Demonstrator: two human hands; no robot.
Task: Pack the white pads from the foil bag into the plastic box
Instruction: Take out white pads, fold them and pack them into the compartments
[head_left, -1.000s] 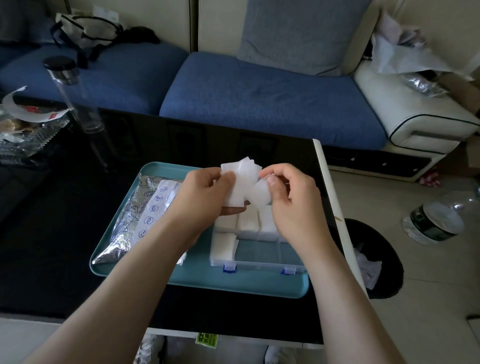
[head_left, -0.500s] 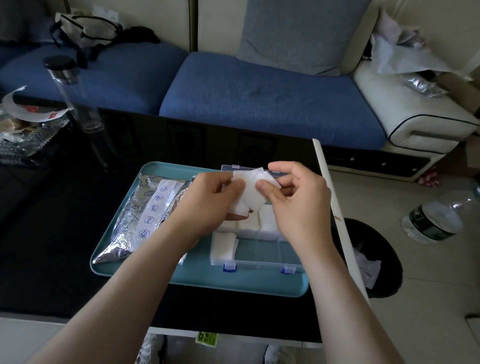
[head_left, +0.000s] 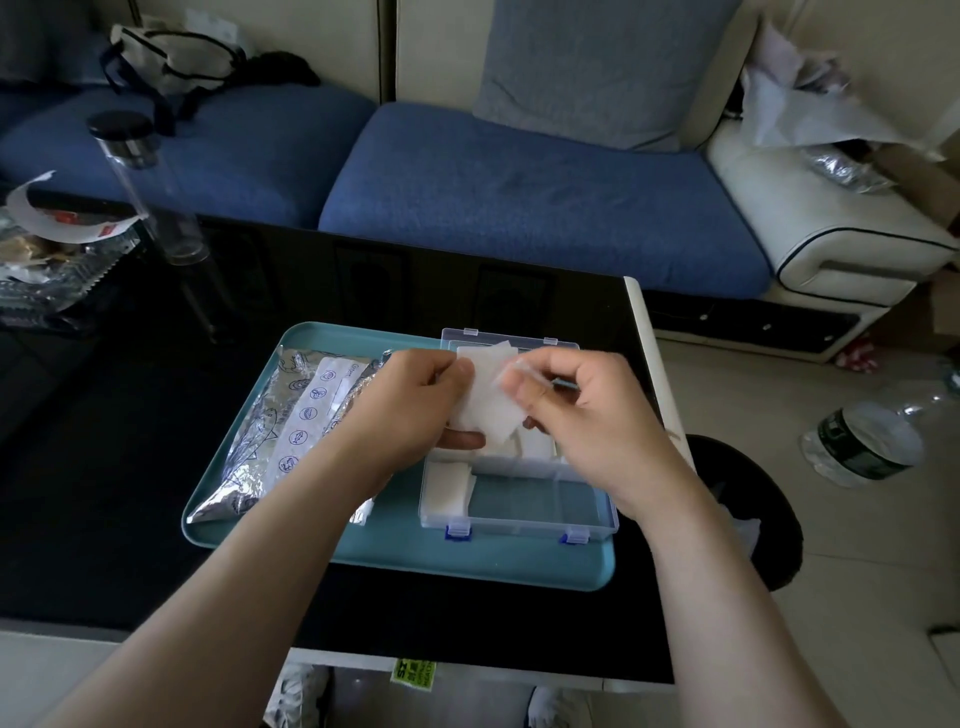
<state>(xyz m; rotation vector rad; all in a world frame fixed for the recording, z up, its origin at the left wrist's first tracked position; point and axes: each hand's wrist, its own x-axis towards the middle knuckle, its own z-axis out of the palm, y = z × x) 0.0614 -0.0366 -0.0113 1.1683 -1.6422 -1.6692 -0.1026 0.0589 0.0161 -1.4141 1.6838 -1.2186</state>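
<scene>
Crinkled mirror-bright foil on the foil bag (head_left: 260, 447), clear glossy plastic on the plastic box (head_left: 524, 501) with opaque blue clips (head_left: 458, 531), soft matt fibrous white on the white pads (head_left: 485, 410), smooth satin teal plastic on the tray (head_left: 467, 564), glossy black on the table (head_left: 130, 467), matt woven blue cloth on the far sofa (head_left: 519, 197).

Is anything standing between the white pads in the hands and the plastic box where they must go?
Nothing visible does. The left hand and right hand hold the white pads directly over the plastic box, its lid is open, and two front compartments look empty.
</scene>
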